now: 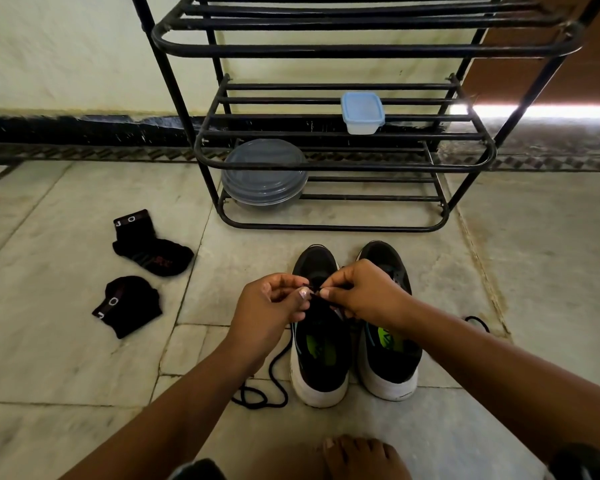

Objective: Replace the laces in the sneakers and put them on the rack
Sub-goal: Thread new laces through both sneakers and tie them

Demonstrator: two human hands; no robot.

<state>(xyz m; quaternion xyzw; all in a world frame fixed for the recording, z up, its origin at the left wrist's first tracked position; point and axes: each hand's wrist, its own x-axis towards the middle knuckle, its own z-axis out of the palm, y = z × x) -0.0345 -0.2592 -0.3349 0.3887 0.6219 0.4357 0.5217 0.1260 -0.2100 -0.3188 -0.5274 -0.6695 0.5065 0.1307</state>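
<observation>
Both hands met over the left sneaker (321,344). The left hand (269,308) had its fingers curled and pinched a black lace (312,295) at the shoe's throat; the right hand (362,294) pinched the same lace just beside it, thumb and fingertips pressed together. The lace trailed down the shoe's left side and lay in loose coils on the floor (66,375) by the heel. The right sneaker (388,355) stood touching the left one, toes toward the rack (343,164), which stood just beyond them against the wall. A second lace (477,322) showed partly behind the right forearm. On the rack's middle shelf sat a small box (362,112) with a blue lid; on the bottom shelf, a round grey bowl (264,173). Two black socks (142,271) lay on the floor well left of the shoes. A bare foot (357,457) showed at the lower edge.
</observation>
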